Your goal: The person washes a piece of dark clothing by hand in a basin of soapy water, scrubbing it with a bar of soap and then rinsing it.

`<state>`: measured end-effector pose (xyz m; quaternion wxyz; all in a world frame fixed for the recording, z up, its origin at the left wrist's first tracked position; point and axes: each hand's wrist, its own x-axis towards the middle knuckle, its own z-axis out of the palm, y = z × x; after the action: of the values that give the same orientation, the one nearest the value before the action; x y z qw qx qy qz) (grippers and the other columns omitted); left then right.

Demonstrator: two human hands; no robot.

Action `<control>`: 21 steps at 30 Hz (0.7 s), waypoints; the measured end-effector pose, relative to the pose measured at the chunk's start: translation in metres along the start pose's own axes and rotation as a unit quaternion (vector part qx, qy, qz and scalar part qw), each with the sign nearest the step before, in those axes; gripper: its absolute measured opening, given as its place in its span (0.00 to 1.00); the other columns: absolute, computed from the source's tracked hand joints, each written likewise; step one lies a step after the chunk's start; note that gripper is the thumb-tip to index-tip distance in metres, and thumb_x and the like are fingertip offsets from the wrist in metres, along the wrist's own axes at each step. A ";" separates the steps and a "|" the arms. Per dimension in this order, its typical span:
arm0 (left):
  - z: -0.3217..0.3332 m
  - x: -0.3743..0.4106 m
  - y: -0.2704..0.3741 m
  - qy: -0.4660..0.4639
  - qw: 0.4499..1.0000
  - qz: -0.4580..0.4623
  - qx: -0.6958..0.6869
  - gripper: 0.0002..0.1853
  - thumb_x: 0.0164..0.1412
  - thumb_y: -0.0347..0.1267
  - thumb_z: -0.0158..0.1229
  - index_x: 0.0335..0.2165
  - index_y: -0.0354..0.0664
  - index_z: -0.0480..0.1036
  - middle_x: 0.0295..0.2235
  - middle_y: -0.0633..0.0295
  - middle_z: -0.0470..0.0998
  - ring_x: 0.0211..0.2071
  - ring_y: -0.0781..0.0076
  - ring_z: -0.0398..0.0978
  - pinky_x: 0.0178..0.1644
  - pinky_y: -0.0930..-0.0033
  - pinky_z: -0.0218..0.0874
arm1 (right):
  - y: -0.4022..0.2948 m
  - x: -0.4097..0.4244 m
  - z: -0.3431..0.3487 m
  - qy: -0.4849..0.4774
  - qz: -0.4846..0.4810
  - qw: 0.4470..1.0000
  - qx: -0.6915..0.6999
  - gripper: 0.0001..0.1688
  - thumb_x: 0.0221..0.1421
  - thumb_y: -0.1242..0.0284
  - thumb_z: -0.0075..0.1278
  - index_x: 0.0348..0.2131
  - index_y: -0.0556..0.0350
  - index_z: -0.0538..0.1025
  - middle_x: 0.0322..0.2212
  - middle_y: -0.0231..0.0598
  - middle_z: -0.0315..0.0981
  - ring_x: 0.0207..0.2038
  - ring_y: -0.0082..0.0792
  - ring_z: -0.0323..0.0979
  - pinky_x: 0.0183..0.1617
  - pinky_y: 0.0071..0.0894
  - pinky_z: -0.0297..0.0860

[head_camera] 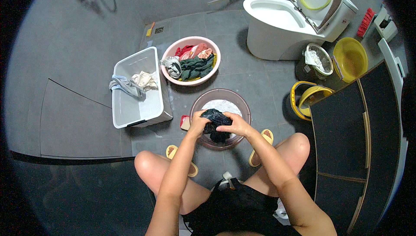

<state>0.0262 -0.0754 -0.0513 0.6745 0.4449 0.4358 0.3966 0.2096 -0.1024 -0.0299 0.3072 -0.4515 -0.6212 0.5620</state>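
Note:
A wet, dark cloth is bunched up between my two hands, over a round brownish plastic basin that holds white, sudsy water. My left hand grips the cloth's left side. On the right side, my right hand has its fingers and thumb closed around the cloth. The lower end of the cloth hangs towards the water; whether it touches the surface I cannot tell. A red and beige object, perhaps a soap or brush, lies on the floor against the basin's left side.
A pink basin of mixed clothes stands beyond. Left of it, a clear plastic bin holds grey and cream cloths. A white toilet, a waste bin, yellow buckets and a dark cabinet stand to the right.

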 end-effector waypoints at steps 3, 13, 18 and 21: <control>0.001 -0.002 0.004 0.020 0.985 -0.012 -0.169 0.14 0.36 0.23 0.45 0.27 0.32 0.70 0.24 0.59 0.73 0.28 0.70 0.72 0.33 0.72 0.64 | 0.013 -0.005 0.003 -0.004 -0.060 0.978 -0.199 0.21 0.37 0.66 0.57 0.32 0.61 0.72 0.19 0.40 0.71 0.24 0.28 0.69 0.31 0.29 0.65; -0.010 0.012 0.015 0.301 0.931 0.179 -0.105 0.23 0.36 0.19 0.37 0.36 0.36 0.68 0.37 0.55 0.70 0.38 0.63 0.68 0.45 0.67 0.59 | 0.018 0.011 0.014 0.160 0.098 0.924 0.332 0.24 0.53 0.57 0.42 0.41 0.57 0.67 0.34 0.33 0.69 0.34 0.27 0.68 0.38 0.27 0.66; 0.067 -0.030 0.008 0.081 0.887 0.343 0.297 0.14 0.33 0.22 0.43 0.25 0.35 0.70 0.29 0.52 0.71 0.34 0.57 0.69 0.43 0.65 0.59 | 0.008 0.025 0.024 0.282 0.165 0.798 0.507 0.18 0.54 0.58 0.39 0.38 0.51 0.66 0.29 0.34 0.69 0.27 0.29 0.69 0.30 0.31 0.68; 0.102 -0.047 0.014 0.060 0.844 0.365 0.388 0.07 0.37 0.31 0.56 0.18 0.40 0.67 0.22 0.57 0.68 0.23 0.59 0.69 0.26 0.66 0.62 | 0.052 0.029 0.019 0.203 0.135 0.950 0.194 0.17 0.57 0.61 0.33 0.33 0.52 0.69 0.22 0.35 0.67 0.24 0.25 0.66 0.27 0.29 0.65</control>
<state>0.1056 -0.1404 -0.0047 0.2254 0.7728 0.3997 0.4384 0.1925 -0.0856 -0.0879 0.4302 -0.5674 -0.3574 0.6044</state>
